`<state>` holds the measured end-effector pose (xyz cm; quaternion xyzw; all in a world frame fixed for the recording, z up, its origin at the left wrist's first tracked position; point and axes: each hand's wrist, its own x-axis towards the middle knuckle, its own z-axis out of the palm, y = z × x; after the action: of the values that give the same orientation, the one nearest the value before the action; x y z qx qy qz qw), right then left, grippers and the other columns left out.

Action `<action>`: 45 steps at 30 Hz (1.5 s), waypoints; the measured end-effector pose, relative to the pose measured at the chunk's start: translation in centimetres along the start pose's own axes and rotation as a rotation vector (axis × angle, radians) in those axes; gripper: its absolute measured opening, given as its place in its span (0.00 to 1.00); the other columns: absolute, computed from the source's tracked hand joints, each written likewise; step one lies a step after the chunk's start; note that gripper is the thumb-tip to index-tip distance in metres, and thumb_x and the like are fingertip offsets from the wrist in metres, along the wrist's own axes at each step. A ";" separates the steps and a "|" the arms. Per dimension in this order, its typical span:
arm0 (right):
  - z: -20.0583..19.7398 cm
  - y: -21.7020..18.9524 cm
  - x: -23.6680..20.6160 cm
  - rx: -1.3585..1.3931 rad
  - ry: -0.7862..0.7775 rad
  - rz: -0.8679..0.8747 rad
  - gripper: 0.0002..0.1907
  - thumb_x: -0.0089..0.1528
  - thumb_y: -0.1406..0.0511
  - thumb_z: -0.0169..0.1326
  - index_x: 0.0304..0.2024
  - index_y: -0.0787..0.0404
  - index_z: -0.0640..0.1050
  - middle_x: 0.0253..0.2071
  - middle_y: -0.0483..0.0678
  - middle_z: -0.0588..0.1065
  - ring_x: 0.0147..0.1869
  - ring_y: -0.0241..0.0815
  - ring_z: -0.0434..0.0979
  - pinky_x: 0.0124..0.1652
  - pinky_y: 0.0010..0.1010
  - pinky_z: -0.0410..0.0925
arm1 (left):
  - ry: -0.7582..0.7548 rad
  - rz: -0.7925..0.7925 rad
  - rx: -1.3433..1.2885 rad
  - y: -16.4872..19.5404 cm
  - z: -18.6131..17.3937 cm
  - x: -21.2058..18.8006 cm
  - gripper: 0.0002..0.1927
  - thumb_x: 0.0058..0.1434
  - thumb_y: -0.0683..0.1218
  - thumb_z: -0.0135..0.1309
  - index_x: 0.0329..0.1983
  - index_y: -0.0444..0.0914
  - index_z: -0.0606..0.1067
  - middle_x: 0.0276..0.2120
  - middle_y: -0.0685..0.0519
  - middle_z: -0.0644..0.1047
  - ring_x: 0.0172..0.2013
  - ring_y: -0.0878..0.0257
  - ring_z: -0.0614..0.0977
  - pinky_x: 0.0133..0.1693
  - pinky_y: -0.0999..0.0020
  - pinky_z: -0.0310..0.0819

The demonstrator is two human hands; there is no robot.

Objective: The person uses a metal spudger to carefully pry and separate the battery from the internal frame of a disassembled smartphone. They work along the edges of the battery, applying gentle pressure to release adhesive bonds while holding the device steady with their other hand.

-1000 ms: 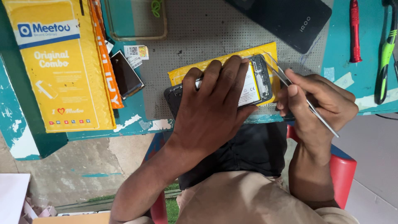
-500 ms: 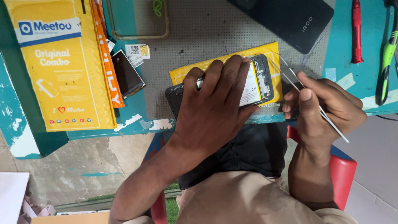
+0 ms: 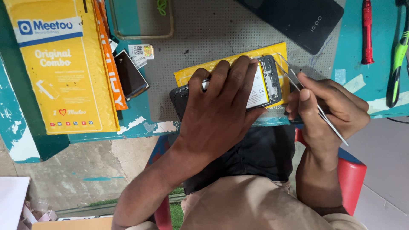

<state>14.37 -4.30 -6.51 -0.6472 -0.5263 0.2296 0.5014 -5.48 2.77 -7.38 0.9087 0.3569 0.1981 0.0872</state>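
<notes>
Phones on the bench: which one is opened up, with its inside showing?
The phone under the left hand, lying on the yellow envelope. Its back is off, while the black phone at the top stays closed.

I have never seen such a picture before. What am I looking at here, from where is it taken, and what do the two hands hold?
The picture comes from a camera worn on a person's head, looking down at their own hands and lap. No machine is involved.

The left hand presses flat on an opened phone, whose back is off so the inside shows. The phone lies on a yellow padded envelope on a grey mat. The right hand holds thin metal tweezers, their tips at the phone's upper edge.

Around them lie a large yellow box, a small dark screen part, a black phone, a red screwdriver and a green-handled tool.
</notes>
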 end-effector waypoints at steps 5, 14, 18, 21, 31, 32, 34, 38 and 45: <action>0.0 0.2 0.2 0.000 -0.021 -0.019 0.09 0.72 0.71 0.56 0.53 0.71 0.79 0.34 0.54 0.78 0.29 0.36 0.79 0.28 0.21 0.70 | -0.001 0.008 0.008 0.0 0.0 0.1 0.40 0.67 0.64 0.61 0.69 0.31 0.68 0.65 0.48 0.67 0.64 0.53 0.66 0.62 0.50 0.60; -0.3 0.3 -0.3 0.012 0.010 -0.011 0.10 0.74 0.68 0.57 0.54 0.70 0.80 0.34 0.55 0.78 0.29 0.36 0.79 0.28 0.21 0.70 | 0.005 -0.011 -0.031 0.2 0.0 0.2 0.41 0.65 0.63 0.63 0.70 0.32 0.68 0.64 0.48 0.68 0.64 0.53 0.67 0.62 0.48 0.61; -0.3 0.6 -0.6 0.039 0.027 -0.011 0.11 0.74 0.66 0.58 0.54 0.70 0.80 0.33 0.55 0.78 0.29 0.37 0.79 0.28 0.21 0.71 | 0.003 -0.018 -0.046 0.2 0.0 0.0 0.41 0.65 0.63 0.63 0.70 0.31 0.68 0.64 0.47 0.68 0.64 0.53 0.68 0.62 0.47 0.61; -0.3 1.0 -0.6 0.034 0.031 -0.021 0.12 0.74 0.65 0.58 0.53 0.70 0.80 0.34 0.55 0.78 0.29 0.38 0.79 0.28 0.22 0.71 | 0.005 -0.016 -0.041 0.1 0.0 0.0 0.41 0.65 0.64 0.63 0.70 0.32 0.68 0.65 0.47 0.68 0.64 0.53 0.67 0.63 0.47 0.61; -0.2 1.2 -1.1 0.071 0.078 -0.035 0.15 0.75 0.63 0.59 0.54 0.71 0.80 0.35 0.56 0.79 0.31 0.39 0.80 0.30 0.23 0.73 | 0.008 -0.020 -0.072 0.0 -0.1 0.0 0.42 0.64 0.64 0.62 0.70 0.32 0.67 0.65 0.47 0.68 0.64 0.53 0.68 0.62 0.48 0.61; -0.2 1.2 -1.0 0.073 0.076 -0.034 0.15 0.75 0.63 0.59 0.54 0.71 0.80 0.36 0.56 0.79 0.31 0.39 0.80 0.30 0.23 0.73 | 0.010 -0.021 -0.092 0.0 -0.1 0.0 0.43 0.64 0.65 0.62 0.70 0.32 0.67 0.65 0.47 0.68 0.64 0.53 0.68 0.62 0.48 0.61; -0.4 1.0 -0.9 0.069 0.066 -0.028 0.14 0.74 0.63 0.59 0.53 0.71 0.80 0.37 0.55 0.79 0.30 0.38 0.80 0.29 0.23 0.72 | 0.013 -0.024 -0.130 0.0 -0.2 0.1 0.43 0.64 0.66 0.61 0.70 0.32 0.67 0.64 0.48 0.68 0.63 0.52 0.69 0.62 0.48 0.61; -0.7 0.3 -1.0 0.034 0.040 -0.005 0.12 0.74 0.66 0.58 0.53 0.70 0.80 0.35 0.54 0.78 0.29 0.37 0.79 0.28 0.21 0.70 | 0.021 -0.037 -0.127 0.4 -0.5 0.3 0.42 0.64 0.64 0.62 0.70 0.32 0.67 0.64 0.48 0.68 0.63 0.52 0.70 0.61 0.49 0.61; -1.3 0.4 -1.0 0.021 0.004 -0.034 0.08 0.74 0.70 0.57 0.52 0.70 0.80 0.34 0.53 0.78 0.29 0.36 0.78 0.29 0.21 0.70 | 0.021 -0.017 -0.149 0.9 -0.8 0.3 0.41 0.63 0.62 0.63 0.69 0.32 0.67 0.64 0.48 0.69 0.62 0.51 0.70 0.61 0.49 0.61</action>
<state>15.22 -5.73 -6.58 -0.6334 -0.5338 0.2250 0.5131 -5.12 2.36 -6.28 0.8946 0.3498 0.2326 0.1525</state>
